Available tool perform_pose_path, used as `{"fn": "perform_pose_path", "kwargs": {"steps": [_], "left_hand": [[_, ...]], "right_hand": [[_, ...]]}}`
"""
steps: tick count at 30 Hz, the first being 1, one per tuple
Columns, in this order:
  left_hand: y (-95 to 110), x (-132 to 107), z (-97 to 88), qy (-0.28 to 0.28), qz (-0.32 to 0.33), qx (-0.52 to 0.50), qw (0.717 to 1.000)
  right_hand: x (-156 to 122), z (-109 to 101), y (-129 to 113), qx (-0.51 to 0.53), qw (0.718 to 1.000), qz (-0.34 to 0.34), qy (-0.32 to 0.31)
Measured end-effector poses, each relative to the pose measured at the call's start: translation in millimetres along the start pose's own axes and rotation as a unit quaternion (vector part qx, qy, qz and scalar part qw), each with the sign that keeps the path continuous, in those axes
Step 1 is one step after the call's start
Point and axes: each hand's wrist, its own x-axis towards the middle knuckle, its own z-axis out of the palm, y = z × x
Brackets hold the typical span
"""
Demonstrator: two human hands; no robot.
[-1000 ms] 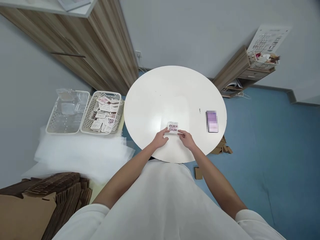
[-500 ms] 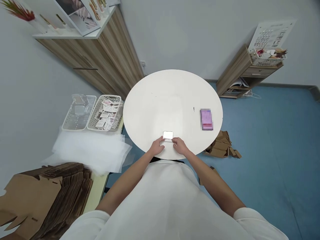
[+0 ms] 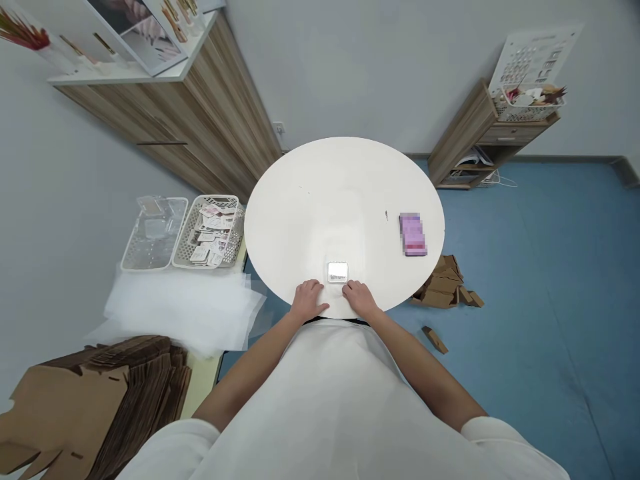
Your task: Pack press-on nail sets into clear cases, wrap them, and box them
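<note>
A small clear plastic case (image 3: 338, 272) with a white insert lies flat near the front edge of the round white table (image 3: 330, 173). To its lower left, my left hand (image 3: 307, 301) rests on the tabletop, fingers extended and thumb spread, apart from the case. My right hand (image 3: 359, 299) lies at the case's lower right corner with its fingers loosely bent and nothing visible in them. Whether its fingertips touch the case I cannot tell.
A blurred purple item (image 3: 413, 235) lies at the table's right. Leftward stand a basket of printed cards (image 3: 193, 262), a basket of clear plastic cases (image 3: 155, 230), translucent sheets (image 3: 175, 307) and flattened cardboard boxes (image 3: 65, 413). Cardboard pieces (image 3: 443, 283) lie on the floor.
My left hand has moved off the case, down and to the left. My right hand has slid slightly lower, away from the case's side. The whole view has shifted a little.
</note>
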Motion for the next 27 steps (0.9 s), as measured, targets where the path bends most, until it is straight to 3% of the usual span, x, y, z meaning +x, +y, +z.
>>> {"fn": "perform_pose_path", "kwargs": {"steps": [8,12,16,21,27], "left_hand": [[-7.5,9.2,-8.9,-0.007,0.060,0.052,0.997],[-17.5,8.8,-13.8,-0.015,0.060,0.037,0.997],[-29.1,7.7,-20.6,-0.033,0.067,0.012,0.997],[-38.6,20.6,-26.9,-0.065,0.013,-0.049,0.997],[-34.5,36.6,-23.9,-0.053,-0.069,-0.056,0.995]], "right_hand": [[-6.5,-14.6,-4.3,0.093,0.994,0.045,0.032],[-24.4,-10.9,-8.7,0.095,0.991,0.030,0.086],[-31.8,-5.5,-10.9,0.106,0.989,0.067,0.080],[-13.9,-15.9,-12.9,0.114,0.975,0.178,0.068],[14.9,-24.8,-16.4,0.049,0.964,0.259,0.032]]}}
